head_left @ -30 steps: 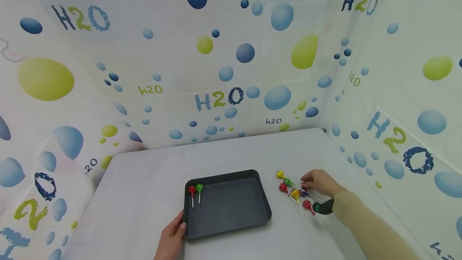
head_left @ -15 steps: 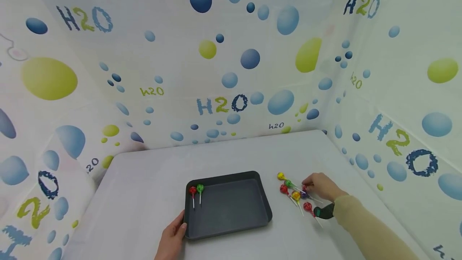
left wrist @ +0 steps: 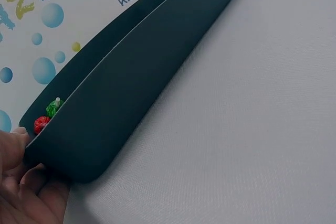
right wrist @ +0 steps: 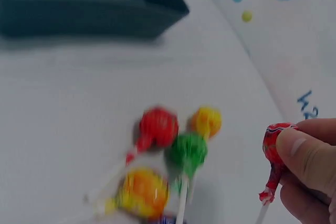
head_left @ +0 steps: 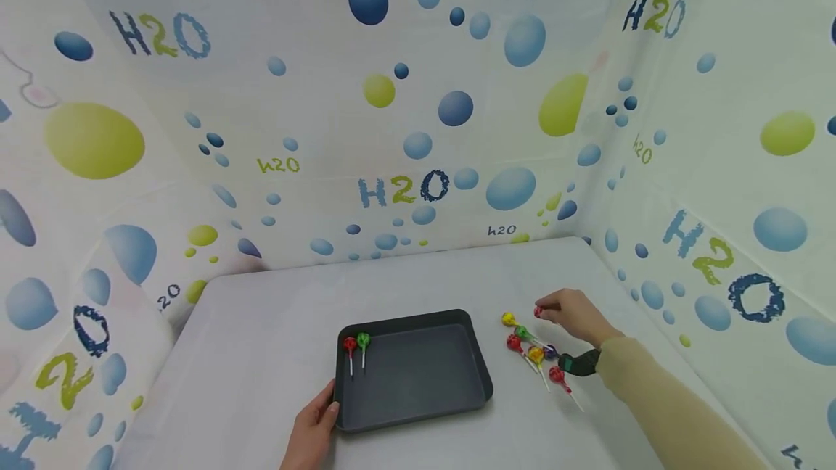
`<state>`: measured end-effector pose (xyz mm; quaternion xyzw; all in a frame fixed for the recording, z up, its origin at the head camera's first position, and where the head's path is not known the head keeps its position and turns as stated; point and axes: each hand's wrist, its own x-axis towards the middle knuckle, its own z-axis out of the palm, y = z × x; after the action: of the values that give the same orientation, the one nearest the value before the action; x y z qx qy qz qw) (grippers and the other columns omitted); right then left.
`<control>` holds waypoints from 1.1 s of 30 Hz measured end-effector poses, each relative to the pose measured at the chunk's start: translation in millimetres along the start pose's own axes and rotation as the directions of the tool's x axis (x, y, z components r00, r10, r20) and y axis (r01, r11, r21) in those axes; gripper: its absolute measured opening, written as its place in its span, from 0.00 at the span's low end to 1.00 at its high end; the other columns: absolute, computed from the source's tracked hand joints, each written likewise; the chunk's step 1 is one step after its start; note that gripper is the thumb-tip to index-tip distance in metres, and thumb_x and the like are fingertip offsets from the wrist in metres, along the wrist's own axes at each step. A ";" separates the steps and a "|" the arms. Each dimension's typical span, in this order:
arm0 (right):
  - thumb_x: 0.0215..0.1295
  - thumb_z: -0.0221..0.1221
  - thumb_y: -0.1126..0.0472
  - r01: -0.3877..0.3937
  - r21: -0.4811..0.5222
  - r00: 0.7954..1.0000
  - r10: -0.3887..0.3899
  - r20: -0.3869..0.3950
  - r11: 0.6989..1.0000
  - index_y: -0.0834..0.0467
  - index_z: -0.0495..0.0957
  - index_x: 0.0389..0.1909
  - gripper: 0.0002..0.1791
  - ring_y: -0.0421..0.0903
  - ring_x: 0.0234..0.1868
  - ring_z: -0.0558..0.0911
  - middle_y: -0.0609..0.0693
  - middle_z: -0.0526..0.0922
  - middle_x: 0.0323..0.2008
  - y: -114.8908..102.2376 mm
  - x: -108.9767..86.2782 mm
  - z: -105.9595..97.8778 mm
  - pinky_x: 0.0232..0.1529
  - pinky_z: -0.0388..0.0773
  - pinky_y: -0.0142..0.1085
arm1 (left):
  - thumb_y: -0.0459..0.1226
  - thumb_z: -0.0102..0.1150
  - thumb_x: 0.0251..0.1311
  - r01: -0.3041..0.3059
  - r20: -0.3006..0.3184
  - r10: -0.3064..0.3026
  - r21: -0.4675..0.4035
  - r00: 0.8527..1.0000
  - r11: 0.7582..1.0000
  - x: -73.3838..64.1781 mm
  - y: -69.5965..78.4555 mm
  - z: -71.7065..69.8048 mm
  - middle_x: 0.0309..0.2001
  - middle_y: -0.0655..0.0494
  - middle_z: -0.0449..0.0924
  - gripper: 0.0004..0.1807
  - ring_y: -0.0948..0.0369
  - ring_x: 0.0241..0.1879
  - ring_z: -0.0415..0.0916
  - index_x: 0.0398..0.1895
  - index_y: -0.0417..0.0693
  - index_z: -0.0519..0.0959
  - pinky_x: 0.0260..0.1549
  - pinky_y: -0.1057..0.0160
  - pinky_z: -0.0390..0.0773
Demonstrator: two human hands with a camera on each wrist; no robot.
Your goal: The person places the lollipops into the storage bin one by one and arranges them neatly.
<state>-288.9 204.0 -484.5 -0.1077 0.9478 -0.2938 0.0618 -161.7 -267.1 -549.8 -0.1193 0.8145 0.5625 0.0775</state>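
My right hand (head_left: 573,316) pinches a red-wrapped lollipop (right wrist: 273,148) by its head between thumb and fingers, its white stick pointing down. Below and beside that hand lies a loose group: a green lollipop (right wrist: 189,151), a red lollipop (right wrist: 159,127), a small yellow lollipop (right wrist: 207,121), an orange-yellow lollipop (right wrist: 143,191), a dark purple lollipop (head_left: 551,352) and another red lollipop (head_left: 557,374). With my left hand (head_left: 311,423) I grip the left side of a dark grey baking tray (head_left: 418,414), thumb at its rim. Inside, at the far left, a red lollipop (head_left: 350,344) and a green lollipop (head_left: 363,340) lie side by side.
A white table (head_left: 261,354) carries the tray and the lollipops. Walls with a printed bubble pattern (head_left: 418,145) close off its back and sides. A dark green strap (head_left: 580,363) circles my right wrist.
My right hand has lifted away from the group and moved slightly back, with a red lollipop now raised in its fingers. My left hand and the tray stay put.
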 end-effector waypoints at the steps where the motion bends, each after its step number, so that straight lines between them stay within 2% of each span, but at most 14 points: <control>1: 0.70 0.63 0.65 -0.011 0.029 1.000 0.012 -0.009 1.000 0.66 0.84 0.55 0.15 0.49 0.43 0.84 0.55 0.89 0.45 -5.5 3.0 1.2 0.54 0.88 0.47 | 0.29 0.44 0.77 0.003 -0.001 -0.003 -0.005 1.000 1.000 0.2 -0.7 -0.3 0.76 0.31 0.56 0.28 0.36 0.77 0.53 0.76 0.28 0.56 0.73 0.39 0.66; 6: 0.71 0.63 0.61 -0.050 0.161 0.997 0.060 -0.056 0.986 0.63 0.86 0.52 0.14 0.49 0.40 0.84 0.56 0.90 0.43 -36.3 19.1 15.3 0.50 0.88 0.42 | 0.30 0.45 0.77 0.014 -0.007 -0.014 -0.015 1.000 1.000 -0.1 -2.7 -1.9 0.76 0.31 0.56 0.28 0.36 0.77 0.53 0.76 0.28 0.56 0.73 0.39 0.65; 11: 0.69 0.65 0.60 -0.068 0.211 0.992 0.090 -0.094 0.975 0.60 0.88 0.48 0.12 0.46 0.38 0.85 0.54 0.91 0.41 -69.7 35.7 35.4 0.45 0.88 0.37 | 0.30 0.45 0.77 0.014 -0.009 -0.014 -0.025 1.000 1.000 0.6 -4.7 -2.3 0.76 0.31 0.57 0.28 0.36 0.77 0.53 0.76 0.29 0.57 0.73 0.38 0.65; 13: 0.68 0.66 0.59 -0.071 0.228 0.990 0.097 -0.105 0.971 0.59 0.89 0.47 0.11 0.45 0.36 0.84 0.52 0.91 0.39 -84.3 42.2 45.3 0.38 0.86 0.34 | 0.30 0.45 0.77 0.024 -0.016 -0.025 -0.037 1.000 0.999 0.5 -4.5 -2.0 0.76 0.32 0.57 0.28 0.36 0.77 0.53 0.76 0.30 0.58 0.73 0.38 0.65; 18: 0.65 0.69 0.60 -0.030 0.242 0.993 0.058 -0.107 0.970 0.59 0.90 0.44 0.10 0.43 0.36 0.86 0.51 0.91 0.38 -120.6 55.3 73.8 0.35 0.85 0.34 | 0.30 0.45 0.78 0.042 -0.006 -0.042 -0.070 0.999 0.997 0.2 -2.4 -0.8 0.77 0.32 0.56 0.28 0.36 0.78 0.52 0.77 0.30 0.57 0.74 0.38 0.63; 21: 0.64 0.70 0.60 -0.006 0.253 0.996 0.030 -0.089 0.968 0.60 0.90 0.44 0.10 0.42 0.36 0.88 0.52 0.91 0.37 -139.6 60.9 92.2 0.39 0.88 0.35 | 0.31 0.45 0.78 0.036 0.003 -0.035 -0.070 0.999 0.997 0.4 -1.8 -0.2 0.77 0.32 0.56 0.28 0.36 0.78 0.52 0.77 0.30 0.57 0.74 0.37 0.62; 27: 0.64 0.70 0.60 0.053 0.229 0.997 -0.039 -0.065 0.972 0.60 0.90 0.43 0.10 0.45 0.38 0.89 0.53 0.92 0.38 -168.4 68.8 129.6 0.36 0.88 0.35 | 0.30 0.45 0.77 0.019 -0.002 -0.019 -0.069 1.000 0.997 -0.2 -1.5 0.4 0.77 0.32 0.57 0.28 0.36 0.77 0.53 0.77 0.30 0.58 0.75 0.36 0.62; 33: 0.62 0.71 0.61 0.058 0.199 0.997 -0.046 -0.065 0.978 0.59 0.91 0.38 0.07 0.48 0.36 0.88 0.53 0.91 0.35 -194.9 71.5 163.1 0.34 0.87 0.38 | 0.30 0.45 0.77 0.021 -0.008 -0.022 -0.080 1.000 0.997 -1.9 -0.5 0.3 0.77 0.32 0.57 0.28 0.36 0.77 0.53 0.77 0.31 0.58 0.75 0.36 0.61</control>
<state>-296.1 -58.5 -510.9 -0.1169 0.9115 -0.3926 0.0363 -159.8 -266.8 -549.8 -0.1336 0.7905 0.5930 0.0751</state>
